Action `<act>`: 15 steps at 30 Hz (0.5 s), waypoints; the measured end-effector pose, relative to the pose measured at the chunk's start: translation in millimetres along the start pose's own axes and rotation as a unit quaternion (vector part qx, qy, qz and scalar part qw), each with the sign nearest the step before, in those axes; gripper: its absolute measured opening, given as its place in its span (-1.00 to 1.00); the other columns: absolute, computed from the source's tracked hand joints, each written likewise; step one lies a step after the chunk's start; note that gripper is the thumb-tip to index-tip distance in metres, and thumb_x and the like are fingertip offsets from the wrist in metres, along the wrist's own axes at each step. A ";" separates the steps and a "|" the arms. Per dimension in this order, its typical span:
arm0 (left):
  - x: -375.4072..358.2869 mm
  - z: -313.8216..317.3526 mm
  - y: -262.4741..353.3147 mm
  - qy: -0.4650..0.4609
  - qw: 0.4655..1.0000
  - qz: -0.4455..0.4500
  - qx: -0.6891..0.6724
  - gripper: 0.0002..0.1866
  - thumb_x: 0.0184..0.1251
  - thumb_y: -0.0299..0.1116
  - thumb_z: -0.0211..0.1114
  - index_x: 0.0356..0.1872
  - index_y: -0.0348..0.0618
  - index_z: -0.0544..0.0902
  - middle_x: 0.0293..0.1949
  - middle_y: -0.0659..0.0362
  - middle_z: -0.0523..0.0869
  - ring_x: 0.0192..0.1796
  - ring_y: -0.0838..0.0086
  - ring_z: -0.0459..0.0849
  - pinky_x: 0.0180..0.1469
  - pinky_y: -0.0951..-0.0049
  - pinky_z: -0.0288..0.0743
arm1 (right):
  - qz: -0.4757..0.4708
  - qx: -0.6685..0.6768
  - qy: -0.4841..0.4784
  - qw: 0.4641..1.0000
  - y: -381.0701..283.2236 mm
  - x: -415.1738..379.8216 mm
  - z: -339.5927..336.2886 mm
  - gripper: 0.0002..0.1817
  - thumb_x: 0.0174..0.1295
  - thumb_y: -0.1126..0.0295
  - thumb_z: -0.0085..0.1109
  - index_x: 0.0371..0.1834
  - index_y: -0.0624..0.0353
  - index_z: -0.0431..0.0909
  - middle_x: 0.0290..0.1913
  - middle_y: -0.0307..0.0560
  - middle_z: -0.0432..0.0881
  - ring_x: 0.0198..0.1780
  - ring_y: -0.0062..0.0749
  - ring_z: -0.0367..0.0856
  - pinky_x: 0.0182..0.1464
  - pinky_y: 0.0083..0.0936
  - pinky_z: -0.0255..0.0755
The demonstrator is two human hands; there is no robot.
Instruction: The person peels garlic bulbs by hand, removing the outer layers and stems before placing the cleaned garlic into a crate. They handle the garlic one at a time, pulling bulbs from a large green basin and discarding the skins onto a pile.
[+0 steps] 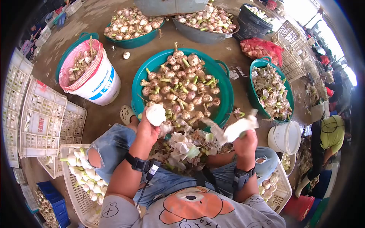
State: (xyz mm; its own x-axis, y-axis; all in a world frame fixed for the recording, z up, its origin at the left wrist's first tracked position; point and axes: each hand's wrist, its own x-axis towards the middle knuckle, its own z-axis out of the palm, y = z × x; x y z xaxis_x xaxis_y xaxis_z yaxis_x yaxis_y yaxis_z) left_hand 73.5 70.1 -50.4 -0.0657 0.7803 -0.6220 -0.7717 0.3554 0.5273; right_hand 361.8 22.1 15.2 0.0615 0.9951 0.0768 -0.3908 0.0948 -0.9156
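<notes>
My left hand (146, 131) is wrapped round a peeled white garlic bulb (155, 114), near the front left edge of a green tub (137, 91) that holds many unpeeled garlic bulbs (182, 81) with stems. On the right, my right hand (245, 143) is closed on something white (239, 129), blurred by motion, which I cannot make out. Papery garlic peels (190, 146) lie heaped between my knees, below the green tub.
A white bucket (104, 85) stands at the left, crates (42, 117) beyond it. A green basket of peels (270, 91) and a white pail (285, 137) are at the right. Crates of white garlic (87, 174) flank me. Another person (330, 135) bends at the far right.
</notes>
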 end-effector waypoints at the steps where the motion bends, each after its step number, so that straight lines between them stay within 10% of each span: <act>1: -1.6 5.0 -0.7 0.006 1.000 0.015 0.012 -0.60 0.31 0.02 0.01 -0.15 -0.10 0.53 -0.38 0.30 0.65 -0.45 0.64 0.59 -0.64 0.69 0.36 | 0.059 -0.220 -0.041 0.973 0.3 -2.6 -4.9 -0.61 0.26 0.16 -0.09 -0.12 0.31 0.48 -0.20 0.02 0.60 -0.16 -0.28 0.59 -0.13 -0.34 0.45; 3: -8.8 17.3 -2.8 0.019 0.998 0.045 0.038 -0.62 0.34 -0.02 -0.04 -0.13 -0.11 0.52 -0.32 0.25 0.65 -0.42 0.58 0.62 -0.65 0.65 0.38 | 0.152 -0.481 -0.220 0.835 10.6 0.9 20.5 -0.64 0.27 0.16 -0.07 -0.23 0.27 0.52 -0.31 -0.07 0.61 -0.29 -0.39 0.59 -0.26 -0.47 0.44; 5: -17.7 22.5 -8.3 0.029 0.994 0.073 0.072 -0.69 0.34 -0.10 0.00 -0.17 -0.12 0.51 -0.39 0.23 0.62 -0.46 0.59 0.59 -0.61 0.62 0.40 | -0.028 -0.550 -0.197 0.811 41.5 -5.1 39.7 -0.64 0.25 0.15 0.00 -0.21 0.28 0.52 -0.36 -0.07 0.62 -0.30 -0.45 0.58 -0.26 -0.50 0.41; 7: -19.0 16.2 -14.8 -0.007 0.950 0.209 0.233 -0.76 0.32 -0.17 0.06 -0.27 -0.14 0.49 -0.45 0.24 0.57 -0.48 0.62 0.55 -0.56 0.60 0.41 | 0.164 -0.247 -0.146 0.944 59.3 3.4 62.9 -0.64 0.26 0.13 -0.01 -0.35 0.25 0.52 -0.53 -0.17 0.53 -0.53 -0.50 0.45 -0.44 -0.55 0.34; 10: -31.0 28.9 -18.6 -0.002 0.948 0.216 0.233 -0.79 0.31 -0.21 0.09 -0.37 -0.13 0.46 -0.47 0.26 0.55 -0.47 0.63 0.55 -0.53 0.60 0.41 | 0.348 -0.081 -0.139 0.924 67.5 13.7 94.6 -0.65 0.25 0.13 -0.02 -0.51 0.18 0.47 -0.70 -0.29 0.35 -0.71 -0.53 0.21 -0.63 -0.59 0.14; 11: -32.7 32.6 -18.1 0.019 0.965 0.205 0.160 -0.79 0.31 -0.20 0.09 -0.37 -0.12 0.47 -0.47 0.26 0.55 -0.48 0.63 0.54 -0.52 0.60 0.42 | 0.346 -0.078 -0.139 0.925 65.5 13.5 95.0 -0.65 0.25 0.13 -0.02 -0.51 0.18 0.47 -0.70 -0.29 0.35 -0.71 -0.53 0.21 -0.63 -0.59 0.14; 13: -21.0 18.7 -11.5 -0.027 0.995 0.092 0.002 -0.67 0.30 -0.06 0.02 -0.22 -0.12 0.54 -0.27 0.20 0.63 -0.23 0.49 0.62 -0.21 0.46 0.51 | 0.342 0.380 -0.205 0.835 55.9 12.2 87.0 -0.69 0.21 0.15 0.00 -0.53 0.14 0.44 -0.77 -0.38 0.21 -0.76 -0.61 0.07 -0.70 -0.63 -0.05; 15: -10.7 -3.6 3.5 -0.022 0.996 0.040 -0.077 -0.64 0.27 -0.03 0.01 -0.19 -0.09 0.54 -0.21 0.23 0.65 -0.10 0.41 0.60 -0.11 0.40 0.49 | 0.253 0.394 -0.162 0.869 23.8 12.8 81.7 -0.76 0.17 0.28 0.00 -0.30 0.26 0.47 -0.77 -0.37 0.22 -0.78 -0.64 0.08 -0.71 -0.65 -0.07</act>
State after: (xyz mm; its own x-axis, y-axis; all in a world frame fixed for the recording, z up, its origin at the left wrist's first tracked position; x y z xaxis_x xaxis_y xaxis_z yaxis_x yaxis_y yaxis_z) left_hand 69.2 61.1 -44.0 -0.1056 0.8262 -0.5533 -0.8534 0.2104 0.4770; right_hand 278.3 39.2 26.7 -0.5128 0.8579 -0.0330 -0.8078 -0.4952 -0.3196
